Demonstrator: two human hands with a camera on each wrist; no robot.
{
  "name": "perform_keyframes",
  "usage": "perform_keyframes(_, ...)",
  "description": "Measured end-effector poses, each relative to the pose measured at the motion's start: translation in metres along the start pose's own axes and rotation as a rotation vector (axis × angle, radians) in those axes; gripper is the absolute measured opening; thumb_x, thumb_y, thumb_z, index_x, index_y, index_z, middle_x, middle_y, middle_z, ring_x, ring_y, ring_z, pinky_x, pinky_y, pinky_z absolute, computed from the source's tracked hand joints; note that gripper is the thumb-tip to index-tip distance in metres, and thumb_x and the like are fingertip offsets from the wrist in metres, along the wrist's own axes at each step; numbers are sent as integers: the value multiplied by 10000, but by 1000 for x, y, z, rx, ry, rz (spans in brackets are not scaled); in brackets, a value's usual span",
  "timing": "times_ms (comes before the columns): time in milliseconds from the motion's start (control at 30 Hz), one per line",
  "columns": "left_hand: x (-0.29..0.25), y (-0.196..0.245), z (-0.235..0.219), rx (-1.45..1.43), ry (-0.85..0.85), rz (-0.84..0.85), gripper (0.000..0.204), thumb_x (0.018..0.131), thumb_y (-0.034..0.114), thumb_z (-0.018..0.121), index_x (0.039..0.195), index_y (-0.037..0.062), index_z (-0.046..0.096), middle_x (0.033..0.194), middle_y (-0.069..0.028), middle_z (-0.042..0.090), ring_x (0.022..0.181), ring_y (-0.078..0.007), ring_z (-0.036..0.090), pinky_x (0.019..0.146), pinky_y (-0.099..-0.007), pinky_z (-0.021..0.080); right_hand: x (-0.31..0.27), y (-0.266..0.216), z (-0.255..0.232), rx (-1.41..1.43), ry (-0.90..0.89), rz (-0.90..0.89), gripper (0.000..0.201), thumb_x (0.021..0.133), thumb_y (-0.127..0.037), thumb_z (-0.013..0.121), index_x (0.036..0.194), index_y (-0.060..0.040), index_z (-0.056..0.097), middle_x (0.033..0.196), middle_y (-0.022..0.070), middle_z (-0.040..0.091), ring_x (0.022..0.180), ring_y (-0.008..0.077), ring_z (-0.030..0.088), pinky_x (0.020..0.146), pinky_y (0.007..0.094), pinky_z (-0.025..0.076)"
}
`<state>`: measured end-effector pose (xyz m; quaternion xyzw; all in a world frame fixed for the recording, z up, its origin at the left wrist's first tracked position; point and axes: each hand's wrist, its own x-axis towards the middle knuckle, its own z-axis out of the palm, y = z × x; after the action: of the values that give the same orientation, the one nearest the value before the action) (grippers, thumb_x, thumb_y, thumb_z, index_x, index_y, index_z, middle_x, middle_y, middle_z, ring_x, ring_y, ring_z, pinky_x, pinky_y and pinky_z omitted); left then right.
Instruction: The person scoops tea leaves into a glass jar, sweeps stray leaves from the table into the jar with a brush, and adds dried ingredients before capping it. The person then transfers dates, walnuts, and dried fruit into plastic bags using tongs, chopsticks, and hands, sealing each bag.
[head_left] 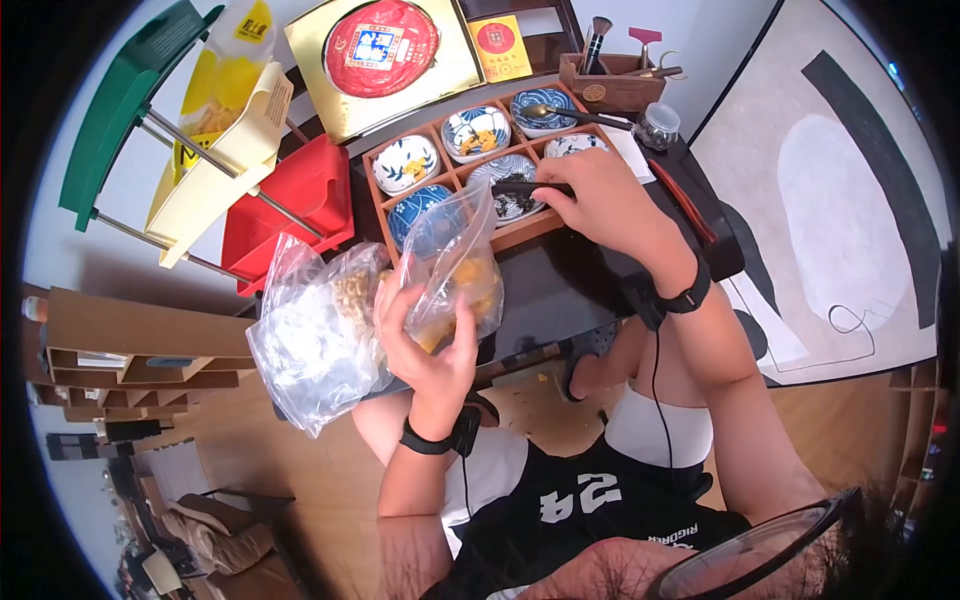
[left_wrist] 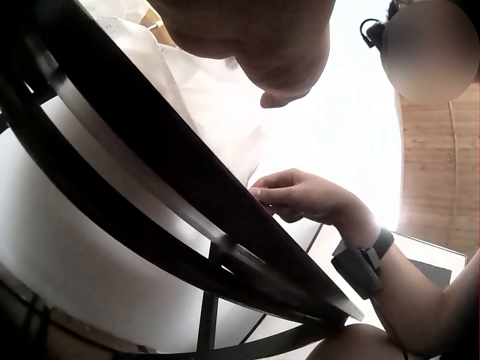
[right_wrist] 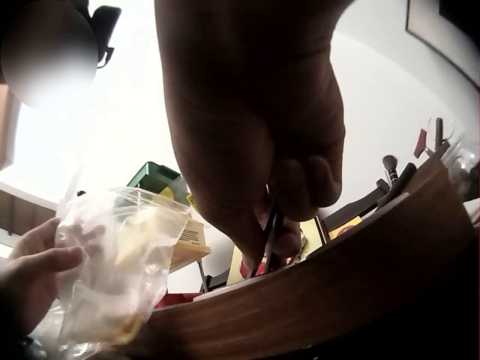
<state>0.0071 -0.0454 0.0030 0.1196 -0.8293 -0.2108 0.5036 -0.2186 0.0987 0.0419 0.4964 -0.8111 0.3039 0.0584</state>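
My left hand [head_left: 425,355] grips a clear zip bag [head_left: 455,235] with dried yellow pieces low inside it, thumb and fingers on either side. The bag's top leans over the front of a wooden compartment box [head_left: 530,235] that holds several patterned bowls. My right hand [head_left: 610,205] pinches a slim dark tool [head_left: 535,188] above the front middle bowl [head_left: 515,168], which contains dark dried bits. The tool's far end is hard to make out there. In the right wrist view the same bag [right_wrist: 112,270] and left hand [right_wrist: 34,274] appear at the left.
Another clear bag [head_left: 320,340] with brownish pieces lies left of my left hand. A spoon [head_left: 560,112] rests across the back right bowl. Beyond stand a red tray [head_left: 310,200] on a tiered rack, a gold box [head_left: 330,90], a glass jar [head_left: 658,125] and a wooden holder [head_left: 625,88].
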Motion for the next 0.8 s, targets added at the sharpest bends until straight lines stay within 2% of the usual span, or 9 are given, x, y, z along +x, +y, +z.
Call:
perform_keyframes(67,-2,0,1,-60,11,13,520,776,-10,799,1220,29,533,1352,-245,631,1252,-396,597,1109,-520,432,0,-2,0,44,28,1,182,908,-168,730,996,-11,702,860,162,727,816,346,681,777,418,518)
perform_keyframes(167,-6,-6,2,-67,9,50,539,778,-35,791,1243,22,526,1370,-251,617,1256,-392,602,1095,-480,449,-1,-4,0,105,108,97,192,937,-173,717,1020,-2,692,833,153,718,749,304,671,746,381,512)
perform_keyframes(233,-5,-6,2,-76,10,48,543,779,-43,787,1251,20,526,1374,-251,613,1254,-395,605,1087,-466,455,-6,0,1,189,161,121,215,976,-192,690,1041,12,677,802,129,697,703,236,640,702,340,501)
perform_keyframes(367,-5,-6,5,-78,15,-18,549,781,-64,773,1267,14,531,1371,-250,614,1239,-403,617,1074,-443,465,-11,4,-3,299,126,183,216,1008,-187,652,1040,26,664,777,109,678,681,179,614,670,312,491)
perform_keyframes(433,-4,-8,6,-74,26,-26,548,777,-65,773,1265,13,535,1369,-249,616,1236,-404,619,1071,-443,468,-12,6,0,379,189,160,219,1028,-181,623,1023,37,641,734,83,639,677,138,580,658,296,479)
perform_keyframes(567,-8,-11,7,-104,24,-24,546,767,-55,779,1255,16,545,1362,-249,619,1223,-401,626,1062,-443,476,-16,-3,-3,405,103,291,206,1039,-175,608,1037,31,617,722,76,616,674,129,568,682,300,495)
perform_keyframes(633,-9,-9,7,-120,12,14,552,763,-46,785,1255,19,544,1362,-248,619,1220,-402,627,1059,-446,478,-17,-3,5,489,196,196,207,1036,-166,601,1067,38,610,818,165,691,710,252,640,690,356,495)
perform_keyframes(767,-11,-6,7,-130,2,125,546,735,-23,816,1218,34,569,1336,-238,639,1178,-398,641,1031,-463,500,-19,-1,12,459,229,132,215,1042,-173,594,1099,34,579,870,175,704,786,254,668,753,348,506)
perform_keyframes(800,-12,-4,7,-119,2,173,538,728,-22,823,1203,37,578,1327,-235,646,1165,-397,644,1020,-467,508,-19,0,16,442,292,103,221,1040,-179,599,1107,30,570,883,175,703,798,257,664,760,357,500)
